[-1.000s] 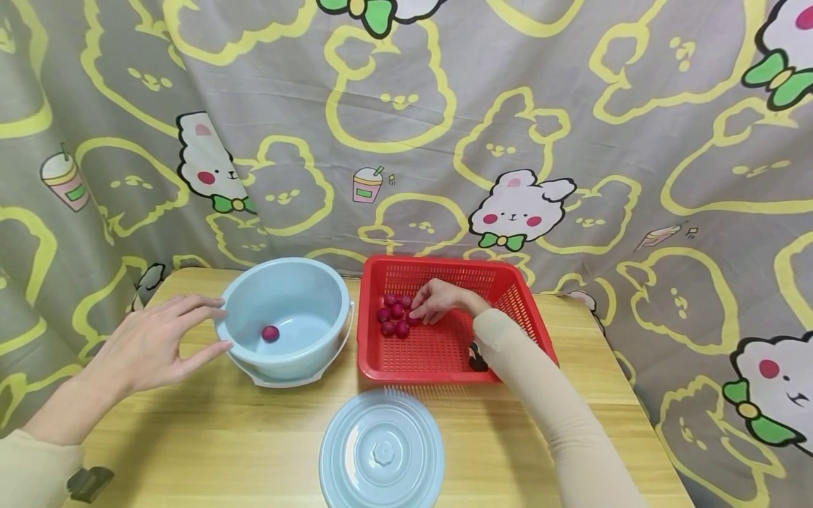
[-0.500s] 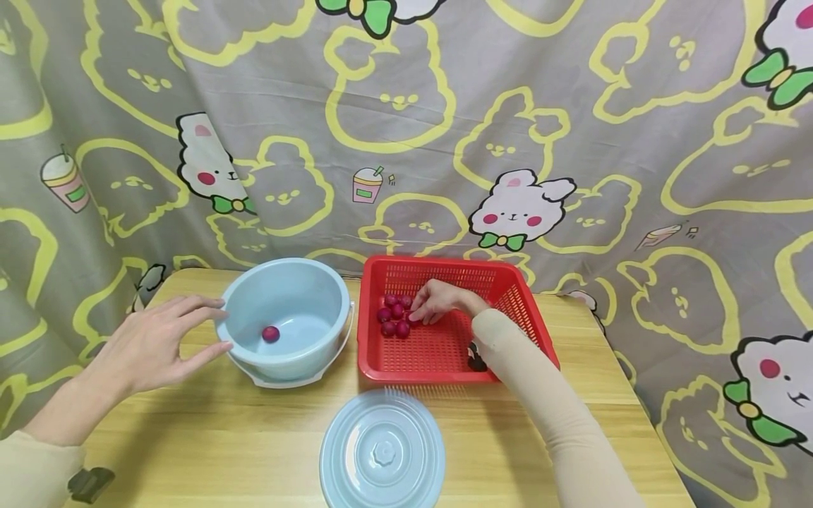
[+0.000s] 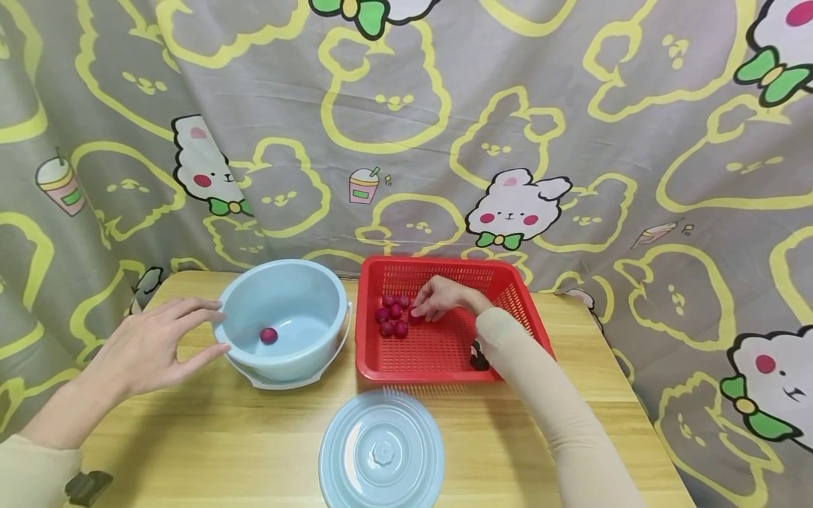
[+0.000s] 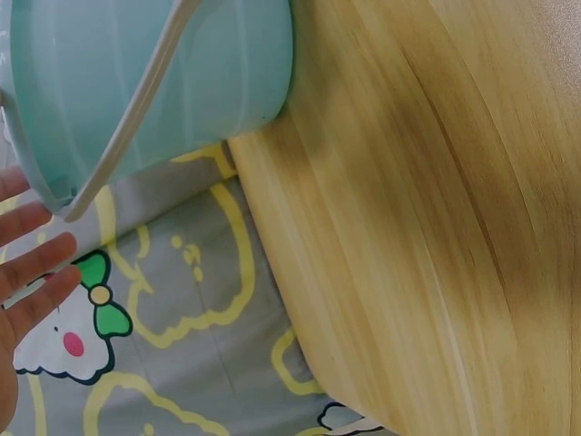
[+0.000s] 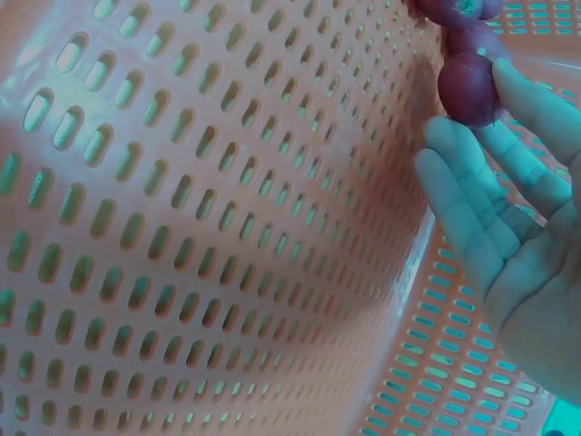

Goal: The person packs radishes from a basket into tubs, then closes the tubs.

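Right hand (image 3: 438, 299) slightly farther from fruit cluster (image 3: 395, 311), red fruit (image 5: 468, 89) in pinch; left hand (image 3: 149, 346) spread by bucket (image 3: 286, 363)

In the head view, lower half, left of centre, the light blue bucket (image 3: 298, 296) stands upright. One dark red fruit (image 3: 269, 336) lies on its bottom, and the left hand (image 3: 149, 346) has its fingertips at the rim. Right of centre, inside the red perforated basket (image 3: 438, 353), the right hand (image 3: 440, 299) pinches another fruit (image 5: 469, 89) (smooth, almost round) beside a small fruit cluster (image 3: 395, 312).
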`<state>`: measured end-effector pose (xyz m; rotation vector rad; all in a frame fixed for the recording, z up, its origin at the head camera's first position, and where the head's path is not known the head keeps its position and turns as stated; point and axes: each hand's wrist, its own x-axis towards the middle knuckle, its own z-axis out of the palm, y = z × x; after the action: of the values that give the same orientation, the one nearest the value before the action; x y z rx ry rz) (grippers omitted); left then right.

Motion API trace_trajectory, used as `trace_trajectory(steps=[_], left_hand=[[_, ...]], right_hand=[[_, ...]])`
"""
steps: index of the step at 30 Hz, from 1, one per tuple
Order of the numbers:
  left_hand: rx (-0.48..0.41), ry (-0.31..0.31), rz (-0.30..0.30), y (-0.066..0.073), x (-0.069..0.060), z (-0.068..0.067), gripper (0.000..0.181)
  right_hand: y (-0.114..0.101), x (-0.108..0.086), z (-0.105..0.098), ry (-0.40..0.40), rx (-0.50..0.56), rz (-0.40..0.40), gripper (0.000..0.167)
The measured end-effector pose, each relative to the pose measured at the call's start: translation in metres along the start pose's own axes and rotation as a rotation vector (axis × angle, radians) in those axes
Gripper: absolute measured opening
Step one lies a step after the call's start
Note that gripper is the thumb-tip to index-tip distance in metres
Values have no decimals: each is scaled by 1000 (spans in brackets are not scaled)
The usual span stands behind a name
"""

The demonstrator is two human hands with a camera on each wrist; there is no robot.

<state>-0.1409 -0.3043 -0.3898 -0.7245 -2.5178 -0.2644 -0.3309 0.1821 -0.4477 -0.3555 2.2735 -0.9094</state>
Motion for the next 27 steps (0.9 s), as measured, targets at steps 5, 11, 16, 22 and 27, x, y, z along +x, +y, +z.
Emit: trace_trajectory(steps=[5,11,16,22,27], left_hand=[[1,-11,-10,1,0,0,51],[5,-17,-8,0,-1,0,51],[4,-13,-6,0,0,0,52],[3,-9,-2,-1,0,0,52],[4,-1,8,-1,0,0,51]], right_hand=[[-2,-3,-3,21,45,-5,30],[-3,-6,-7,52,93,-28,30],[-9,-12,-12,68,104,-57,30],[-17,-19,-16,78,132,-81,31],[-24,-24,-19,89,157,-114,30]])
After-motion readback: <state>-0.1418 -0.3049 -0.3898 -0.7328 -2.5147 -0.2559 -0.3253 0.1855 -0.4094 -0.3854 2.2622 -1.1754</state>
